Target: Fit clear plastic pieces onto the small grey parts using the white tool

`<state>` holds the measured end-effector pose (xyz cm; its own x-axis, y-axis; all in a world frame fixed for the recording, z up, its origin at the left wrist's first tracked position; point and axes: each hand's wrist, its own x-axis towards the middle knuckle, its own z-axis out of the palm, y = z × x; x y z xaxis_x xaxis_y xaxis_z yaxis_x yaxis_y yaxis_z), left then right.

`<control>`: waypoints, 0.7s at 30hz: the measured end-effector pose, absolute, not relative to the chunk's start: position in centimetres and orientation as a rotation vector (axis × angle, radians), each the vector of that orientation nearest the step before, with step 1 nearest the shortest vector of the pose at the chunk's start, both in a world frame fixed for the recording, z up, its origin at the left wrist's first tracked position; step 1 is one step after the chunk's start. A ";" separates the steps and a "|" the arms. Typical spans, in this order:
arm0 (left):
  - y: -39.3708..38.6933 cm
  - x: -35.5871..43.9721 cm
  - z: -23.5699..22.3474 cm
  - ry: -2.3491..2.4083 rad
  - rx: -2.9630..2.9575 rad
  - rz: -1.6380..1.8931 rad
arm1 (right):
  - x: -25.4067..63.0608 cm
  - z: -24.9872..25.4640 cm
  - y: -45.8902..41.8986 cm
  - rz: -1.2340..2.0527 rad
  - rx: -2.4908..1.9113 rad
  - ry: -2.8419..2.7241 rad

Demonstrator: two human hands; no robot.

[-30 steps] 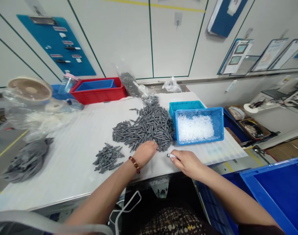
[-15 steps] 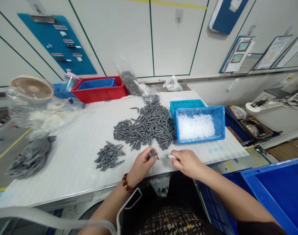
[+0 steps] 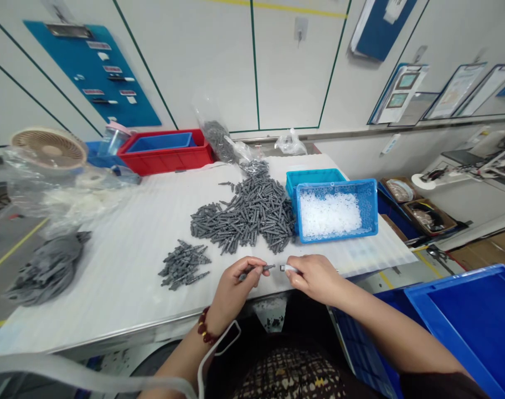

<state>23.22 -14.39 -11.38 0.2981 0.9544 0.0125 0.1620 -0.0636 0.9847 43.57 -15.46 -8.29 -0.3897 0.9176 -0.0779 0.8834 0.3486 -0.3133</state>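
Observation:
My left hand (image 3: 234, 287) is closed on a small grey plastic pin (image 3: 264, 268), held level with its tip pointing right. My right hand (image 3: 314, 277) is pinched on a small white and metal piece (image 3: 287, 268), whose end faces the pin's tip across a tiny gap. Both hands hover over the near edge of the white table (image 3: 123, 266). Just beyond them lies a big heap of grey pins (image 3: 249, 213). A smaller heap of grey pins (image 3: 183, 265) lies to the left of my left hand.
A blue basket of white rings (image 3: 335, 213) stands right of the big heap, with a teal bin (image 3: 314, 177) behind it. A red bin (image 3: 167, 151), a fan (image 3: 49, 148) and plastic bags lie at the back left. Blue crates (image 3: 464, 321) sit at my right.
My left hand left the big heap with one grey pin, drew back toward me and turned the pin level, bringing it up to the piece in my right hand, which stayed put.

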 end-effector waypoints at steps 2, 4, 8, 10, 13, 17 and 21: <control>-14.8 23.1 -11.3 1.102 1.571 0.931 | 43.6 -8.3 -15.5 0.450 -1.659 -2.495; -15.1 23.0 -11.2 1.127 1.682 0.920 | 43.6 -8.2 -15.6 0.428 -1.659 -2.515; -15.4 22.8 -11.2 1.105 1.958 0.854 | 43.4 -7.9 -15.8 0.370 -1.670 -2.582; -15.5 22.8 -11.2 1.054 2.113 0.843 | 43.3 -7.6 -15.9 0.342 -1.657 -2.623; -15.5 22.9 -11.2 0.959 2.303 0.824 | 43.0 -7.4 -16.1 0.342 -1.584 -2.695; -15.5 23.1 -11.5 0.886 2.424 0.791 | 42.6 -7.4 -16.4 0.335 -1.514 -2.726; -15.5 23.2 -11.4 0.847 2.432 0.826 | 42.6 -7.7 -16.3 0.310 -1.518 -2.712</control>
<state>23.18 -15.48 -11.38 0.6354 0.6657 0.3912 0.4072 -0.7194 0.5628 42.59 -16.29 -7.66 -0.5275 0.8457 -0.0809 0.8422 0.5080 -0.1810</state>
